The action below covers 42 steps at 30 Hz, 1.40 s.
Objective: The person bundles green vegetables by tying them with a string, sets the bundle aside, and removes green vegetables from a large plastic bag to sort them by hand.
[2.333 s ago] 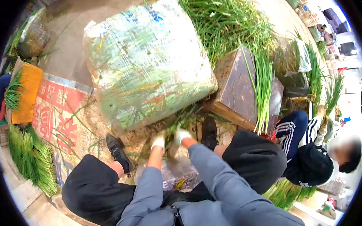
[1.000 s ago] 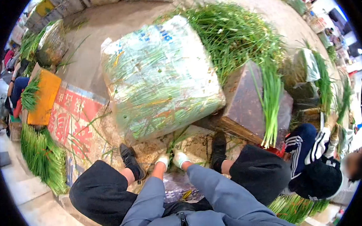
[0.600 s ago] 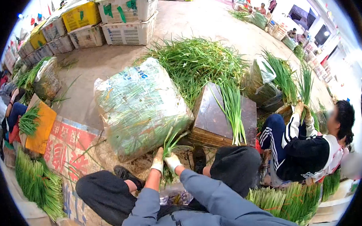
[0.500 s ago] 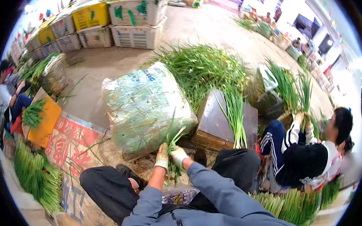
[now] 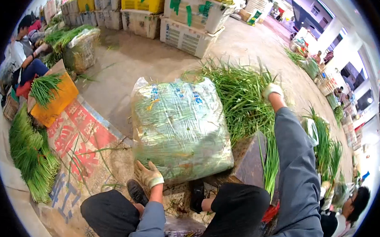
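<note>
My left hand [image 5: 149, 174], in a pale work glove, has its fingers spread at the lower left corner of a plastic-wrapped bale [image 5: 180, 131] of greens. It holds nothing. Stretched far forward, my right hand [image 5: 272, 91], also gloved, is curled at the right edge of a loose heap of green onions [image 5: 242, 97]; leaves stick out around it, and its fingertips are partly hidden. Below that arm, a neat bunch of green onions [image 5: 271, 166] lies across a dark wooden box [image 5: 249, 158], partly covered by my sleeve.
Bundled greens [image 5: 32, 155] lie at the left beside an orange board [image 5: 55, 103]. Stacked crates [image 5: 190, 33] stand at the back. One person [image 5: 24, 53] sits at far left, another [image 5: 351, 211] at lower right, near upright greens [image 5: 322, 142].
My hands have parted from the small bunch they held together. The left moved to the bale's corner; the right reached forward to the heap. The view has shifted to the right.
</note>
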Tool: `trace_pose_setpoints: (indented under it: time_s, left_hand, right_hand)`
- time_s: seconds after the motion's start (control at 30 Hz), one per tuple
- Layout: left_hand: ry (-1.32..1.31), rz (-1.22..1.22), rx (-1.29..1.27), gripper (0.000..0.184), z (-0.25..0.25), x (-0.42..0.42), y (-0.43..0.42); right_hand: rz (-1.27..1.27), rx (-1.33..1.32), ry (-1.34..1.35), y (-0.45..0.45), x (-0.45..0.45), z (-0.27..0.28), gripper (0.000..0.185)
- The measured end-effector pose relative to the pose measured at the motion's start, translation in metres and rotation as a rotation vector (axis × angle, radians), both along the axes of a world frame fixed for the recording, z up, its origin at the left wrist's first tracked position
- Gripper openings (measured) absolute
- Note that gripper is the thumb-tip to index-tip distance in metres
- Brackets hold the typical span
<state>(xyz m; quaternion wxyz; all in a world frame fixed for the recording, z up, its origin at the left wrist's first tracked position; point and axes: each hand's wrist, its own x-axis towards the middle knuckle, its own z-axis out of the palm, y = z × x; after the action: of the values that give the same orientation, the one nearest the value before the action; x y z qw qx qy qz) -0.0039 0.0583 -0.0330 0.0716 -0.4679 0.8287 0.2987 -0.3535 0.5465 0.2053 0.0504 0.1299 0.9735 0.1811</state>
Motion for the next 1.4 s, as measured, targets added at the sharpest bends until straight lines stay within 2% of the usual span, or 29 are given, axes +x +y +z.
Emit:
trace_pose_setpoints:
  time_s: [0.03, 0.07, 0.17, 0.2, 0.23, 0.27, 0.33, 0.37, 0.4, 0.5, 0.57, 0.67, 0.7, 0.73, 0.8, 0.83, 0.93, 0.97, 1.0, 1.07, 1.13, 1.17, 1.2, 1.27, 1.33, 1.4]
  left_hand:
    - [0.089, -0.028, -0.128, 0.065, -0.034, 0.003, -0.001]
    - [0.176, -0.067, -0.261, 0.065, -0.059, 0.007, -0.004]
    - [0.286, -0.110, -0.310, 0.062, -0.072, 0.008, -0.006]
    - [0.350, -0.112, -0.315, 0.061, -0.075, 0.007, -0.006]
    - [0.392, -0.121, -0.285, 0.060, -0.073, 0.006, -0.007]
    - [0.376, -0.113, -0.295, 0.060, -0.083, 0.003, -0.008]
    - [0.504, -0.162, -0.355, 0.060, -0.097, 0.007, -0.012]
    - [0.522, -0.192, -0.319, 0.062, -0.098, 0.010, -0.015]
    - [0.498, -0.186, -0.329, 0.062, -0.102, 0.009, -0.017]
    - [0.521, -0.198, -0.229, 0.066, -0.107, 0.012, -0.019]
    - [0.518, -0.221, -0.231, 0.066, -0.099, 0.013, -0.020]
    - [0.538, -0.240, -0.251, 0.065, -0.090, 0.011, -0.022]
    - [0.538, -0.235, -0.257, 0.063, -0.088, 0.013, -0.022]
    - [0.553, -0.243, -0.244, 0.063, -0.088, 0.010, -0.024]
    - [0.513, -0.126, -0.136, 0.060, -0.083, 0.001, -0.036]
    - [0.559, -0.122, -0.213, 0.058, -0.064, -0.017, -0.046]
    - [0.632, -0.094, -0.195, 0.055, -0.029, -0.050, -0.060]
    - [0.671, -0.129, -0.142, 0.062, -0.013, -0.051, -0.045]
    - [0.588, -0.282, -0.121, 0.071, -0.024, -0.040, -0.031]
    - [0.331, -0.463, -0.302, 0.078, -0.023, -0.034, 0.007]
    - [0.363, -0.476, -0.282, 0.079, -0.036, -0.036, 0.006]
    - [0.391, -0.475, -0.269, 0.080, -0.039, -0.028, 0.006]
    - [0.381, -0.468, -0.280, 0.080, -0.041, -0.026, 0.006]
    - [0.382, -0.477, -0.335, 0.079, -0.042, -0.028, 0.008]
    - [0.462, -0.450, -0.302, 0.077, -0.043, -0.030, 0.013]
    - [0.477, -0.449, -0.310, 0.072, -0.043, -0.028, 0.012]
  right_hand:
    - [0.016, -0.145, -0.077, -0.077, 0.015, 0.015, 0.073]
    - [0.122, -0.313, -0.020, -0.133, 0.023, 0.006, 0.076]
    - [0.388, -0.506, -0.153, -0.222, -0.051, -0.100, 0.084]
    - [0.400, -0.550, -0.147, -0.262, -0.058, -0.116, 0.087]
    - [0.465, -0.421, -0.143, -0.286, -0.087, -0.157, 0.089]
    - [0.404, -0.488, -0.156, -0.312, -0.097, -0.175, 0.090]
    - [0.310, -0.465, -0.142, -0.347, -0.122, -0.209, 0.092]
    - [0.296, -0.525, -0.159, -0.358, -0.140, -0.226, 0.098]
    - [0.309, -0.561, -0.074, -0.365, -0.146, -0.230, 0.093]
    - [0.389, -0.611, -0.094, -0.373, -0.162, -0.239, 0.082]
    - [0.415, -0.734, -0.014, -0.370, -0.162, -0.237, 0.070]
    - [0.467, -0.843, 0.071, -0.365, -0.164, -0.244, 0.062]
    - [0.465, -0.879, 0.015, -0.364, -0.160, -0.240, 0.057]
    - [0.528, -0.794, 0.075, -0.363, -0.154, -0.241, 0.060]
    - [0.522, -0.804, 0.074, -0.346, -0.139, -0.234, 0.064]
    - [0.445, -0.730, 0.000, -0.333, -0.140, -0.232, 0.066]
    - [0.331, -0.564, 0.037, -0.306, -0.147, -0.234, 0.069]
    - [0.359, -0.583, -0.025, -0.295, -0.153, -0.237, 0.068]
    - [0.352, -0.587, -0.031, -0.293, -0.152, -0.234, 0.068]
    - [0.422, -0.431, -0.064, -0.295, -0.153, -0.229, 0.070]
    - [0.509, -0.384, -0.129, -0.303, -0.136, -0.203, 0.061]
    - [0.612, -0.405, -0.110, -0.286, -0.153, -0.234, 0.059]
    - [0.721, -0.431, -0.070, -0.291, -0.158, -0.237, 0.057]
    - [0.516, -0.547, -0.149, -0.291, -0.166, -0.234, 0.062]
    - [0.334, -0.511, -0.239, -0.308, -0.174, -0.224, 0.065]
    - [0.270, -0.578, -0.252, -0.307, -0.191, -0.231, 0.066]
